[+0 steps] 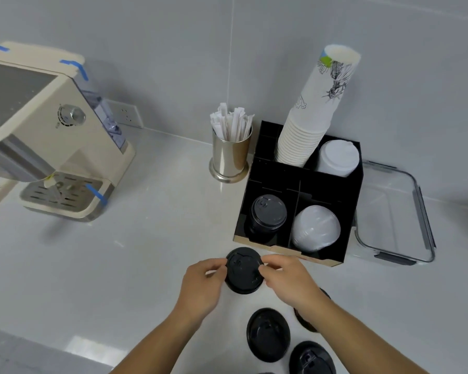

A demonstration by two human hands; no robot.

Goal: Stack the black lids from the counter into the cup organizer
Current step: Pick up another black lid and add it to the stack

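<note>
On a pale tabletop [160,238], both hands, left [200,287] and right [289,282], pinch one black lid [243,271] by its rim, just before the organizer [270,174], whose front-left compartment holds a lid stack [268,214].

Embossed marks on the held black lid [244,269] look too blurred to read.

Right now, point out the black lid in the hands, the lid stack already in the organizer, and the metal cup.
held black lid [243,269], head view, its top face.
black lid stack [268,211], head view, top lid.
metal cup [230,155], head view, its side wall.
</note>
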